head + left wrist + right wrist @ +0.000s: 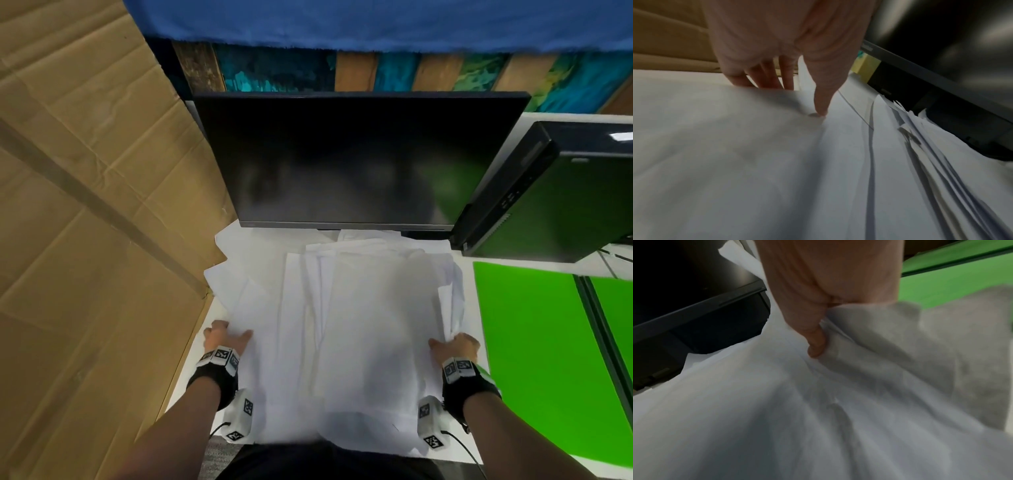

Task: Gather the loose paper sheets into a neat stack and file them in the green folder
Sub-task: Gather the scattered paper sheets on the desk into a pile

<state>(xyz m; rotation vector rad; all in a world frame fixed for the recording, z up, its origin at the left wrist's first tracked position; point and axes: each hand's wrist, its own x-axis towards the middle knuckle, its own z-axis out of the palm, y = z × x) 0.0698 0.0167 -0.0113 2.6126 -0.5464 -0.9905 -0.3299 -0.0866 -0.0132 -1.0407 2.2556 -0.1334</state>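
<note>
Lying open and flat on the right side of the desk, the green folder (534, 346) shows two bright green panels with a dark spine between them; no paper is inside it, though the right edge of the paper pile (342, 325) just reaches its near corner. The pile is a loose heap of thin white sheets, overlapping at skewed angles, with fanned edges toward the back and soft creases and buckles across the top. It sits in the middle of the white desk (195, 363), directly in front of the person.

The left hand (224, 337) grips the pile's left edge, thumb pressed on top and fingers curled under the sheets. The right hand (457, 346) grips the right edge, where the paper is bunched and lifted into a fold around the thumb (816, 344). Both wrists wear black straps with white marker blocks.

Behind the pile stands a dark, switched-off monitor (342, 161); a black computer case (548, 192) with a glossy side stands to its right. A large sheet of creased brown cardboard (85, 222) leans along the left. A blue cloth (376, 24) hangs above a wall of painted wooden planks.
</note>
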